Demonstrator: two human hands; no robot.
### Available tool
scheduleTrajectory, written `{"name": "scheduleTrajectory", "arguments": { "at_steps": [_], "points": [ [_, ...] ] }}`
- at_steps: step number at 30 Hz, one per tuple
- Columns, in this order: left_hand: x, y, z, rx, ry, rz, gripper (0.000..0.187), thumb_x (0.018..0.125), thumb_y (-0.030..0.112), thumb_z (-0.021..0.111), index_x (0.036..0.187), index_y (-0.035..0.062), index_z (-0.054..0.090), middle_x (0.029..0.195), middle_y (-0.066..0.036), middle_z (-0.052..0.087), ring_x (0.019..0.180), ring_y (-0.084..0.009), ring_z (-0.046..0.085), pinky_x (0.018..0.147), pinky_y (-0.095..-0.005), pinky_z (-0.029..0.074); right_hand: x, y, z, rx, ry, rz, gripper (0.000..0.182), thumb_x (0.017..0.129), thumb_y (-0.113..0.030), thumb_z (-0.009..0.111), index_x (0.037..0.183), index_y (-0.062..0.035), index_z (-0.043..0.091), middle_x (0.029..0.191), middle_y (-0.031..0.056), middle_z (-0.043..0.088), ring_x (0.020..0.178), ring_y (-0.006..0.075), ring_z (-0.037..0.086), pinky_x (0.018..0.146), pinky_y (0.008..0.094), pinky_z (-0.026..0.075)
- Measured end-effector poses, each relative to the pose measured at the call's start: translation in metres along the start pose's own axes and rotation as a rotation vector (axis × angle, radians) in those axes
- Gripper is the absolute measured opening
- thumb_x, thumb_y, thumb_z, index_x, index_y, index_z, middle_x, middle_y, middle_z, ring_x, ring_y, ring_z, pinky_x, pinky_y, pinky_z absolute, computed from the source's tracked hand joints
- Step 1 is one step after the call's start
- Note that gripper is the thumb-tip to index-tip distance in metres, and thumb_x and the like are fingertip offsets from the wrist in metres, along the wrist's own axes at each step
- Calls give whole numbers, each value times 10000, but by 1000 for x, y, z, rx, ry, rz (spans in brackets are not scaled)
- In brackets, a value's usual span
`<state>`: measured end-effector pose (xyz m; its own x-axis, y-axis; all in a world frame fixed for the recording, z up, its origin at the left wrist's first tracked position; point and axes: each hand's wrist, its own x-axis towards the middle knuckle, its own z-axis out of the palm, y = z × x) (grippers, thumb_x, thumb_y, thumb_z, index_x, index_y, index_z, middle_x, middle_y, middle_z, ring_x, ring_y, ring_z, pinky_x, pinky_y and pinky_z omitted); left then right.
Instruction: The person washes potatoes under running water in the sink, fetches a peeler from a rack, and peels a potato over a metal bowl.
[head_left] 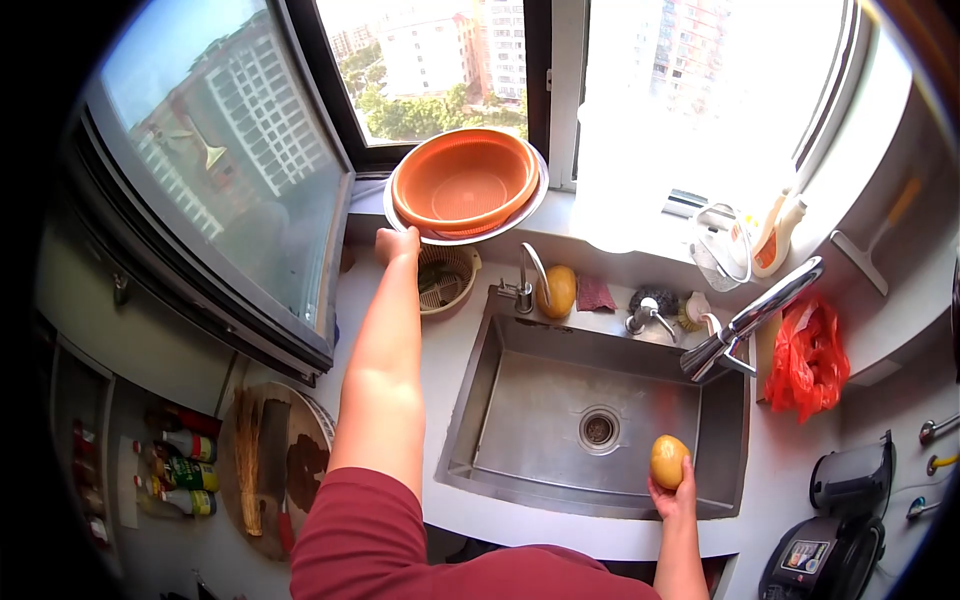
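My left hand [398, 243] reaches far forward, closed on the near rim of a stack of basins by the window. On top of the stack is an orange plastic basin [465, 180], with a white one [543, 190] showing beneath it. Over the right part of the steel sink [540, 400], my right hand [677, 492] is wrapped round a yellow mango [669, 461], held upright. A larger yellow fruit [557, 292] rests behind the sink, beside the small curved tap [530, 270]. Just under the stack stands a beige basket [448, 280] with something dark inside.
A large faucet [750, 320] leans over the sink's right side. A red plastic bag [808, 355] lies right of it. The open window pane [215, 180] juts in at left, above a round board [300, 460] with a cleaver. A black appliance [820, 555] stands lower right.
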<state>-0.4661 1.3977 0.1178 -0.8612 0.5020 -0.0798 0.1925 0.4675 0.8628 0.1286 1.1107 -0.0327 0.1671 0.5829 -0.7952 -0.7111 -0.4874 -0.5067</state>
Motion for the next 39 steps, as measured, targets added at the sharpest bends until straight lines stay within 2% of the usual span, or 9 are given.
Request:
{"name": "scheduleTrajectory", "arguments": {
  "at_steps": [4,9,12,14,16,17,21,30,39],
  "points": [
    [-19,19,-4,255,248,128,409,705,149,711,1020,-75,576,1054,-272,634,993,-349,645,854,-397,528,-2,2,0,7,19,-3,654,764,-560,685,1232,-136,515,1109,120,592,955,273,600,857,407,476],
    [19,21,-2,311,26,-8,384,745,132,670,1084,-38,612,1135,-224,629,1053,-327,628,886,-387,520,-1,1,2,27,5,-3,639,773,-544,688,1233,-136,514,1122,126,585,966,289,599,866,416,476],
    [30,28,-7,491,-62,62,285,724,138,695,978,11,679,942,-169,701,883,-254,697,771,-361,557,8,3,-1,44,-32,14,613,776,-498,711,1235,-147,505,1153,109,572,994,284,578,836,427,482],
    [14,39,-16,536,-76,87,220,723,218,734,827,26,706,699,-88,698,639,-171,695,611,-316,552,7,5,4,39,-33,0,605,781,-493,708,1236,-148,506,1156,106,572,1002,283,574,840,426,481],
    [13,41,-16,566,-123,55,236,752,256,718,777,22,704,616,-55,671,543,-149,664,555,-285,537,8,6,8,30,-38,-7,607,784,-496,703,1241,-150,503,1157,106,574,1010,285,576,845,424,481],
    [3,48,-18,567,-174,15,222,810,254,666,855,38,682,706,-59,679,591,-151,659,530,-303,532,9,7,9,26,-44,-7,614,784,-502,700,1246,-151,499,1157,108,576,1013,288,580,849,422,483],
    [19,10,13,-192,-402,-253,206,891,189,560,1072,91,566,922,-47,628,796,-173,624,563,-333,532,12,10,12,10,-15,27,609,789,-504,694,1248,-155,497,1158,106,580,1019,286,585,846,416,488],
    [-17,-8,9,-492,-228,-290,225,874,123,556,1093,73,574,963,-50,621,799,-147,607,581,-290,527,-3,3,19,42,-18,3,612,784,-497,705,1234,-135,502,1146,117,580,994,280,595,842,404,491],
    [-102,-80,-65,-603,-98,-352,218,845,90,564,1061,63,573,945,-63,618,732,-150,600,539,-280,515,-11,-11,15,-52,-159,49,566,823,-460,676,1275,-184,477,1211,91,546,1066,260,552,862,411,484]
  ]
}}
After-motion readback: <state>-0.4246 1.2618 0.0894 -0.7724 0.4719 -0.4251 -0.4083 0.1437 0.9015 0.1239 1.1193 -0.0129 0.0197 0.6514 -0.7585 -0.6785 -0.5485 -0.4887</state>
